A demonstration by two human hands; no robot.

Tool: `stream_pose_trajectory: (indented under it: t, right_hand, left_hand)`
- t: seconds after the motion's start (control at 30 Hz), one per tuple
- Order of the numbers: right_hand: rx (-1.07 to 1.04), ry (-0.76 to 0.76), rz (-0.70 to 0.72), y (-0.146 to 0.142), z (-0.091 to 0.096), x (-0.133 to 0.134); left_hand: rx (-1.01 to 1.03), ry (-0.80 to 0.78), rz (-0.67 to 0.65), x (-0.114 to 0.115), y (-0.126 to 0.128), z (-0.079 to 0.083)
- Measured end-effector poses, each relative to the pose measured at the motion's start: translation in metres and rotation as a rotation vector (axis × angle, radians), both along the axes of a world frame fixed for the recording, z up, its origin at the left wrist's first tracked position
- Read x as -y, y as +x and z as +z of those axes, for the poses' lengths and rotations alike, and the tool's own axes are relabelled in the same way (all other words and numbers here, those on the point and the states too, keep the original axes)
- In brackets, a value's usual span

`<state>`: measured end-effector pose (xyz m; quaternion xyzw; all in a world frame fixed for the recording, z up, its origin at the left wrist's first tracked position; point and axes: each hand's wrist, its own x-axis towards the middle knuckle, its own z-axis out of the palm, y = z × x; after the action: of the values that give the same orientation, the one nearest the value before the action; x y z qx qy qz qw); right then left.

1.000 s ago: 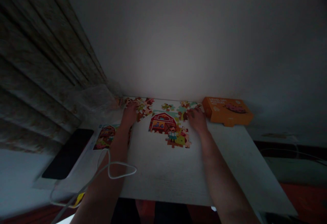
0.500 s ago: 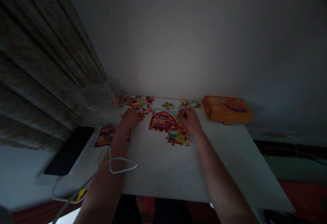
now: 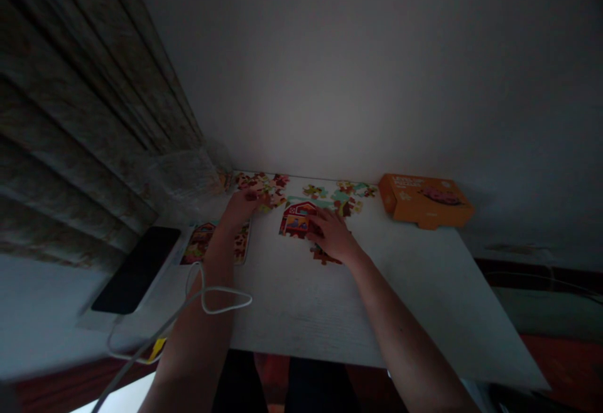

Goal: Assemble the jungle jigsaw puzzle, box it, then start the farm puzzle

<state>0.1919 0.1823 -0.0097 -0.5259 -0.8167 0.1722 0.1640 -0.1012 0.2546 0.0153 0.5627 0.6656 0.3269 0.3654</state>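
A partly joined jigsaw with a red barn (image 3: 296,218) lies on the white table (image 3: 330,312). My right hand (image 3: 333,235) rests over the joined part just right of the barn, fingers bent and pressed down; whether a piece is under them is hidden. My left hand (image 3: 242,203) sits at the pile of loose pieces (image 3: 264,185) at the back left, fingers curled on the pieces. More loose pieces (image 3: 346,194) lie behind the barn.
An orange puzzle box (image 3: 424,199) stands at the back right. A picture card (image 3: 207,242) lies under my left forearm. A dark phone (image 3: 136,268) lies at the left, a white cable (image 3: 207,300) loops over my arm. A curtain (image 3: 80,117) hangs at the left.
My right hand moved left and toward me, from the loose pieces at the back onto the joined barn part. My left hand stayed at the left pile.
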Motion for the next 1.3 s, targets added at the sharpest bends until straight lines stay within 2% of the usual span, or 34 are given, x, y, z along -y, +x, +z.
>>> stream_pose_trajectory:
  t: [0.1, 0.17, 0.3, 0.43, 0.6, 0.87, 1.07, 1.2, 1.3]
  right_hand:
    - [0.033, -0.041, 0.013, 0.003, -0.007, -0.004]
    - [0.032, -0.058, 0.032, 0.007, -0.009, -0.009]
    - [0.017, -0.096, 0.062, 0.017, -0.006, -0.017]
    - [-0.012, -0.096, 0.081, 0.022, -0.005, -0.020]
    - [-0.039, -0.079, 0.073, 0.020, -0.007, -0.019]
    - [-0.142, -0.088, 0.109, 0.025, 0.004, -0.017]
    - [-0.215, -0.151, 0.122, 0.033, 0.014, -0.018]
    - [-0.203, -0.142, 0.137, 0.032, 0.018, -0.017]
    - [-0.207, -0.118, 0.161, 0.032, 0.019, -0.018]
  left_hand:
    - [0.169, -0.030, -0.077, 0.005, 0.008, 0.007]
    - [0.213, -0.081, -0.210, 0.011, 0.015, 0.012]
    - [0.205, -0.249, -0.467, 0.022, 0.028, 0.018]
    - [0.179, -0.372, -0.588, 0.032, 0.038, 0.016]
    - [0.092, -0.432, -0.594, 0.037, 0.044, 0.010]
    - [-0.145, -0.228, -0.601, 0.038, 0.052, 0.011]
    - [-0.165, -0.172, -0.597, 0.042, 0.063, 0.020]
    - [-0.154, -0.139, -0.677, 0.052, 0.083, 0.023]
    - [-0.162, -0.095, -0.711, 0.056, 0.095, 0.020]
